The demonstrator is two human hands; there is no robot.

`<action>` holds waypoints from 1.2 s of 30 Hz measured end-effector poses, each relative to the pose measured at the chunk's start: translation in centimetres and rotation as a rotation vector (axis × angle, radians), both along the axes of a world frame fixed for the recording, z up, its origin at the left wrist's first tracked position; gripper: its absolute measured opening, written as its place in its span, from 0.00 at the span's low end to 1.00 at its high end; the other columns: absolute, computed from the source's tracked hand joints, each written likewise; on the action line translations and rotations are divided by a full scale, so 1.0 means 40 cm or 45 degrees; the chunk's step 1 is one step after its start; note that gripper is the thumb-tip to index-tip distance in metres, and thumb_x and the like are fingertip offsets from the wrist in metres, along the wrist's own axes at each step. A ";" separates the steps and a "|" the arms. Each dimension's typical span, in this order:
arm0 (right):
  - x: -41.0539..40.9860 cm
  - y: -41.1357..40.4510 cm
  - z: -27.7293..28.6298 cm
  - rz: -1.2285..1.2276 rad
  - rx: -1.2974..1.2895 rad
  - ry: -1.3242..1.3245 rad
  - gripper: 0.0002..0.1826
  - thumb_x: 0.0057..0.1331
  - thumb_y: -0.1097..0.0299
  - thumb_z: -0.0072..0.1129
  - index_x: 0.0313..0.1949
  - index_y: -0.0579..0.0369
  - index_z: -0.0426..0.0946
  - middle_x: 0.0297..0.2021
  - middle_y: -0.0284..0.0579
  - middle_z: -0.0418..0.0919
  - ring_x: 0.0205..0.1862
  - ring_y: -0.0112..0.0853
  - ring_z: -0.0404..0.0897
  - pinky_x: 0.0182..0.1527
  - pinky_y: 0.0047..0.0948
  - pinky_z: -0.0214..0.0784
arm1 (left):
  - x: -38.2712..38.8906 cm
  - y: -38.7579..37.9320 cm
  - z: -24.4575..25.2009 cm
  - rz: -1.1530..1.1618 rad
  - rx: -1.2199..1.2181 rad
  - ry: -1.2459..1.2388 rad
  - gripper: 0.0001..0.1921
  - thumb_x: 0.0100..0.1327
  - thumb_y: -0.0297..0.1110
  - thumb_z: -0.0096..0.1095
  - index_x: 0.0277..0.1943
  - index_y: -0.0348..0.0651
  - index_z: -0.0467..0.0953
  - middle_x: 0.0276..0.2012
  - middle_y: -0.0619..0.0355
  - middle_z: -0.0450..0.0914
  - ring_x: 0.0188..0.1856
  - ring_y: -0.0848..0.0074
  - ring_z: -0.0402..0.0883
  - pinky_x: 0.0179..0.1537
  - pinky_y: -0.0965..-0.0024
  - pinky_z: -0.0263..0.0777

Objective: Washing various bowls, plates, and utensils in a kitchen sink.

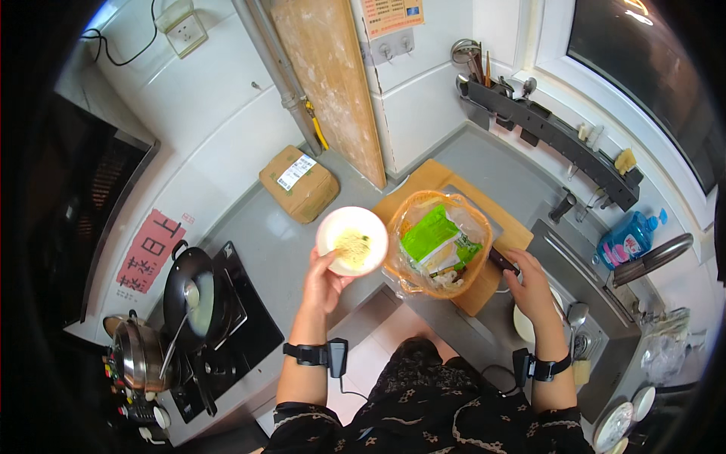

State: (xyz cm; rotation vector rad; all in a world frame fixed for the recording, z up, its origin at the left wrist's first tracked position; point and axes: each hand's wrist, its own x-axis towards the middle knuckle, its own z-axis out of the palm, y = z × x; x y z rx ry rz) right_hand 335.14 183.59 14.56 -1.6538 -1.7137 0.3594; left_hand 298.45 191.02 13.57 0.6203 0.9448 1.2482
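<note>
My left hand (324,281) holds a white bowl (376,227) by its near side, thumb over the rim. Inside the bowl lies a pale yellow powder (354,249) with a small dark green bit in it. My right hand (530,284) has its thumb and fingers on either side of the dark handle (502,261) of a kitchen knife. The knife's grey blade is mostly hidden under an orange plastic basket (400,284). That basket stands on a wooden cutting board (473,298) and holds a green and white packet (431,232) and clear plastic bags.
A black wok (173,306) with pale liquid and a ladle (176,340) sits on the hob at left, beside a steel pot (136,354). A cardboard box (300,193) stands on the back counter. The sink (610,363) and a blue detergent bottle (629,238) are at right.
</note>
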 end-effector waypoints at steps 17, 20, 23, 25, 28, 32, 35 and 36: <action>0.175 -0.287 0.035 -0.744 0.047 -0.026 0.16 0.57 0.73 0.56 0.46 0.55 0.72 0.47 0.48 0.74 0.51 0.45 0.71 0.53 0.34 0.63 | 0.278 0.059 0.028 -0.170 1.605 1.870 0.40 0.26 0.37 0.74 0.51 0.45 0.68 0.42 0.47 0.66 0.42 0.56 0.69 0.41 0.59 0.69; 0.179 -0.318 0.031 -0.826 0.033 -0.015 0.15 0.58 0.73 0.55 0.46 0.56 0.73 0.46 0.49 0.75 0.50 0.45 0.72 0.52 0.34 0.63 | 0.283 0.073 0.033 -0.265 1.994 1.873 0.41 0.25 0.37 0.75 0.51 0.45 0.67 0.41 0.48 0.65 0.41 0.58 0.68 0.39 0.60 0.68; 0.163 -0.313 0.029 -0.853 0.049 -0.018 0.15 0.58 0.73 0.55 0.46 0.57 0.72 0.45 0.48 0.75 0.49 0.45 0.72 0.52 0.34 0.63 | 0.285 0.095 0.026 -0.147 1.806 1.787 0.42 0.26 0.36 0.74 0.53 0.44 0.66 0.42 0.47 0.65 0.42 0.58 0.67 0.39 0.60 0.68; 0.154 -0.303 0.028 -0.757 0.064 0.049 0.15 0.57 0.74 0.55 0.46 0.56 0.72 0.45 0.47 0.75 0.49 0.44 0.72 0.51 0.34 0.64 | 0.284 0.100 0.034 -0.180 1.831 1.824 0.41 0.29 0.35 0.73 0.54 0.43 0.65 0.42 0.46 0.65 0.41 0.58 0.67 0.40 0.59 0.68; 0.143 -0.293 0.016 -0.760 0.082 0.026 0.15 0.57 0.75 0.55 0.46 0.56 0.72 0.45 0.47 0.75 0.49 0.44 0.72 0.51 0.34 0.63 | 0.279 0.137 0.037 -0.239 1.679 1.693 0.39 0.37 0.33 0.68 0.55 0.35 0.61 0.44 0.46 0.64 0.48 0.58 0.65 0.51 0.60 0.62; 0.142 -0.295 0.002 -0.780 0.069 0.045 0.15 0.57 0.75 0.54 0.45 0.56 0.72 0.45 0.46 0.75 0.50 0.43 0.71 0.52 0.34 0.63 | 0.234 0.205 -0.011 -0.056 1.196 0.959 0.39 0.53 0.54 0.63 0.59 0.34 0.56 0.54 0.51 0.59 0.56 0.66 0.61 0.58 0.61 0.56; 0.129 -0.268 -0.002 -0.807 0.038 -0.019 0.15 0.56 0.75 0.55 0.45 0.56 0.73 0.45 0.47 0.75 0.50 0.43 0.72 0.52 0.35 0.64 | 0.234 0.208 -0.003 -0.110 1.140 0.917 0.40 0.53 0.54 0.63 0.59 0.34 0.56 0.54 0.50 0.60 0.56 0.66 0.62 0.58 0.61 0.56; 0.105 -0.243 -0.002 -0.694 0.103 -0.050 0.15 0.56 0.75 0.55 0.45 0.55 0.73 0.45 0.47 0.75 0.50 0.43 0.72 0.51 0.36 0.65 | 0.246 0.204 -0.001 -0.159 1.151 0.932 0.39 0.53 0.53 0.62 0.59 0.34 0.56 0.54 0.50 0.60 0.56 0.66 0.62 0.58 0.61 0.56</action>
